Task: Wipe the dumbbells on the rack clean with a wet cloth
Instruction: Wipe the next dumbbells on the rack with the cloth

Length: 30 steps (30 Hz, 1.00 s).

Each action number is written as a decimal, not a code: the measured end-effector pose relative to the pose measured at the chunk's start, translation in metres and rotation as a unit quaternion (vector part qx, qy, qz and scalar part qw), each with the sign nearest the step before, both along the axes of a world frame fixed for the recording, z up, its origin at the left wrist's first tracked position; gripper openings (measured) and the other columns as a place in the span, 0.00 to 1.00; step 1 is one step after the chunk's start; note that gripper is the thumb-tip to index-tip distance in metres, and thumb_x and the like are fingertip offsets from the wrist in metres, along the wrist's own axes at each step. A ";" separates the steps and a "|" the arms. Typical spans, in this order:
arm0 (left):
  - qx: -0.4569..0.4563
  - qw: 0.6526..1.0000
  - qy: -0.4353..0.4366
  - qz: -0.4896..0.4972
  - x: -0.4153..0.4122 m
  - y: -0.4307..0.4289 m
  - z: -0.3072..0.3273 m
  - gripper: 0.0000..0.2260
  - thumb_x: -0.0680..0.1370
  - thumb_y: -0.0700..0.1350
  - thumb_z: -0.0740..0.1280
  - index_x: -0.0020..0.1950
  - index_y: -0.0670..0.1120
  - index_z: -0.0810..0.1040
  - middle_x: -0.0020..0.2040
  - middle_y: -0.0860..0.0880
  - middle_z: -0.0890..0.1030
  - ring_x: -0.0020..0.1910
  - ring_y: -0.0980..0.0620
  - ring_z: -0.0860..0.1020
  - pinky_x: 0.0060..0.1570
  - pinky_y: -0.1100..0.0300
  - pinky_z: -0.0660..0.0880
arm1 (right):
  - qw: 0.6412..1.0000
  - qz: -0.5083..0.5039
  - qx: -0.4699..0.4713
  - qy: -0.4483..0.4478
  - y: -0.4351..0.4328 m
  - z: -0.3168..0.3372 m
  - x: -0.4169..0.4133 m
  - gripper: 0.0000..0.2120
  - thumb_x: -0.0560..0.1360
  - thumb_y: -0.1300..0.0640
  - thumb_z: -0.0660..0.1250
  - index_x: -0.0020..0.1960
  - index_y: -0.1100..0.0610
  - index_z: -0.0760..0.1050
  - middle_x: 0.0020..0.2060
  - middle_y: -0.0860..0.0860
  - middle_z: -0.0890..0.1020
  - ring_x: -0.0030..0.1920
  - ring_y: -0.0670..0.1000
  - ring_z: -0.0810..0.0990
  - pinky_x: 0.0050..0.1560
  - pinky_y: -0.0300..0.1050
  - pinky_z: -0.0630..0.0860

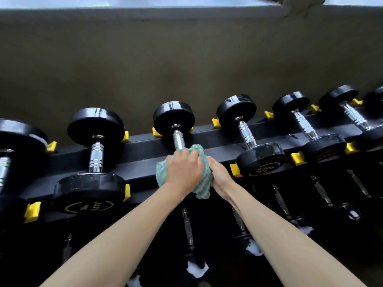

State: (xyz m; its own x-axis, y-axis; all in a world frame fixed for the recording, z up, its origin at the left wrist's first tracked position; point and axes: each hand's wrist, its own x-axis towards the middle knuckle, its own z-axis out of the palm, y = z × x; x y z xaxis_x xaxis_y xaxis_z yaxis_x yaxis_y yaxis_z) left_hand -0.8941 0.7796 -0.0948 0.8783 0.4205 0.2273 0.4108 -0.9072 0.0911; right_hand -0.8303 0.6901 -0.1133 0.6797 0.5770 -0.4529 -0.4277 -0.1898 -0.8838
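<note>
Both hands are on the job here. My left hand [184, 169] is clamped over the green cloth [161, 176], its fingers [186, 155] curled across the top towards the chrome handle [178, 139]. My right hand [220, 178] is pressed against the cloth from the right side; its fingers are hidden behind the fabric, so I cannot tell how they are set. The cloth is bundled round the near head of the middle dumbbell [174, 117], which sits in its yellow saddles on the top bar of the rack [145, 141].

How far along? I'd say mid-task. The right neighbour [260, 159] has a streaky sheen on its near head that could be damp, and the left neighbour [91, 189] shows smears too, but I can't say for sure which have been wiped. On this one, the handle and far head are outside the cloth and look like the next bit to do. Below, the lower-tier dumbbells [187, 226] sit in shadow, and I'd guess they are waiting their turn.
</note>
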 end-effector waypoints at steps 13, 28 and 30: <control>-0.021 0.999 -0.039 0.009 0.007 0.000 0.000 0.14 0.70 0.45 0.55 0.26 0.44 0.71 0.25 0.47 0.75 0.25 0.46 0.71 0.27 0.59 0.65 | 0.993 0.000 0.075 0.086 -0.031 0.001 0.006 0.14 0.81 0.61 0.54 0.59 0.58 0.76 0.55 0.51 0.81 0.58 0.49 0.78 0.58 0.41 0.73; -0.384 0.864 -0.228 0.230 -0.027 0.003 -0.022 0.13 0.78 0.49 0.48 0.34 0.50 0.61 0.40 0.46 0.71 0.42 0.47 0.68 0.43 0.56 0.60 | 0.897 0.160 -0.112 -0.396 0.026 0.009 -0.005 0.14 0.79 0.48 0.55 0.36 0.50 0.65 0.39 0.49 0.71 0.47 0.53 0.71 0.50 0.49 0.67; -0.348 0.894 -0.207 0.191 -0.023 0.002 -0.015 0.15 0.81 0.45 0.50 0.34 0.49 0.61 0.40 0.46 0.70 0.42 0.47 0.67 0.44 0.57 0.61 | 0.925 0.128 -0.082 -0.348 0.023 0.012 0.000 0.16 0.80 0.52 0.58 0.34 0.50 0.62 0.35 0.47 0.69 0.40 0.50 0.70 0.44 0.47 0.66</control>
State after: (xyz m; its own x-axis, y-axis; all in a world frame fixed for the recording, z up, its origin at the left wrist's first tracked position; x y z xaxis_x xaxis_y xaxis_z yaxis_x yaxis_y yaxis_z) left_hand -0.9173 0.7820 -0.1099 0.5414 0.8381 0.0670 0.4786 -0.3727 0.7950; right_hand -0.8301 0.7133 -0.1010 0.6901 0.7217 -0.0536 0.3115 -0.3630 -0.8782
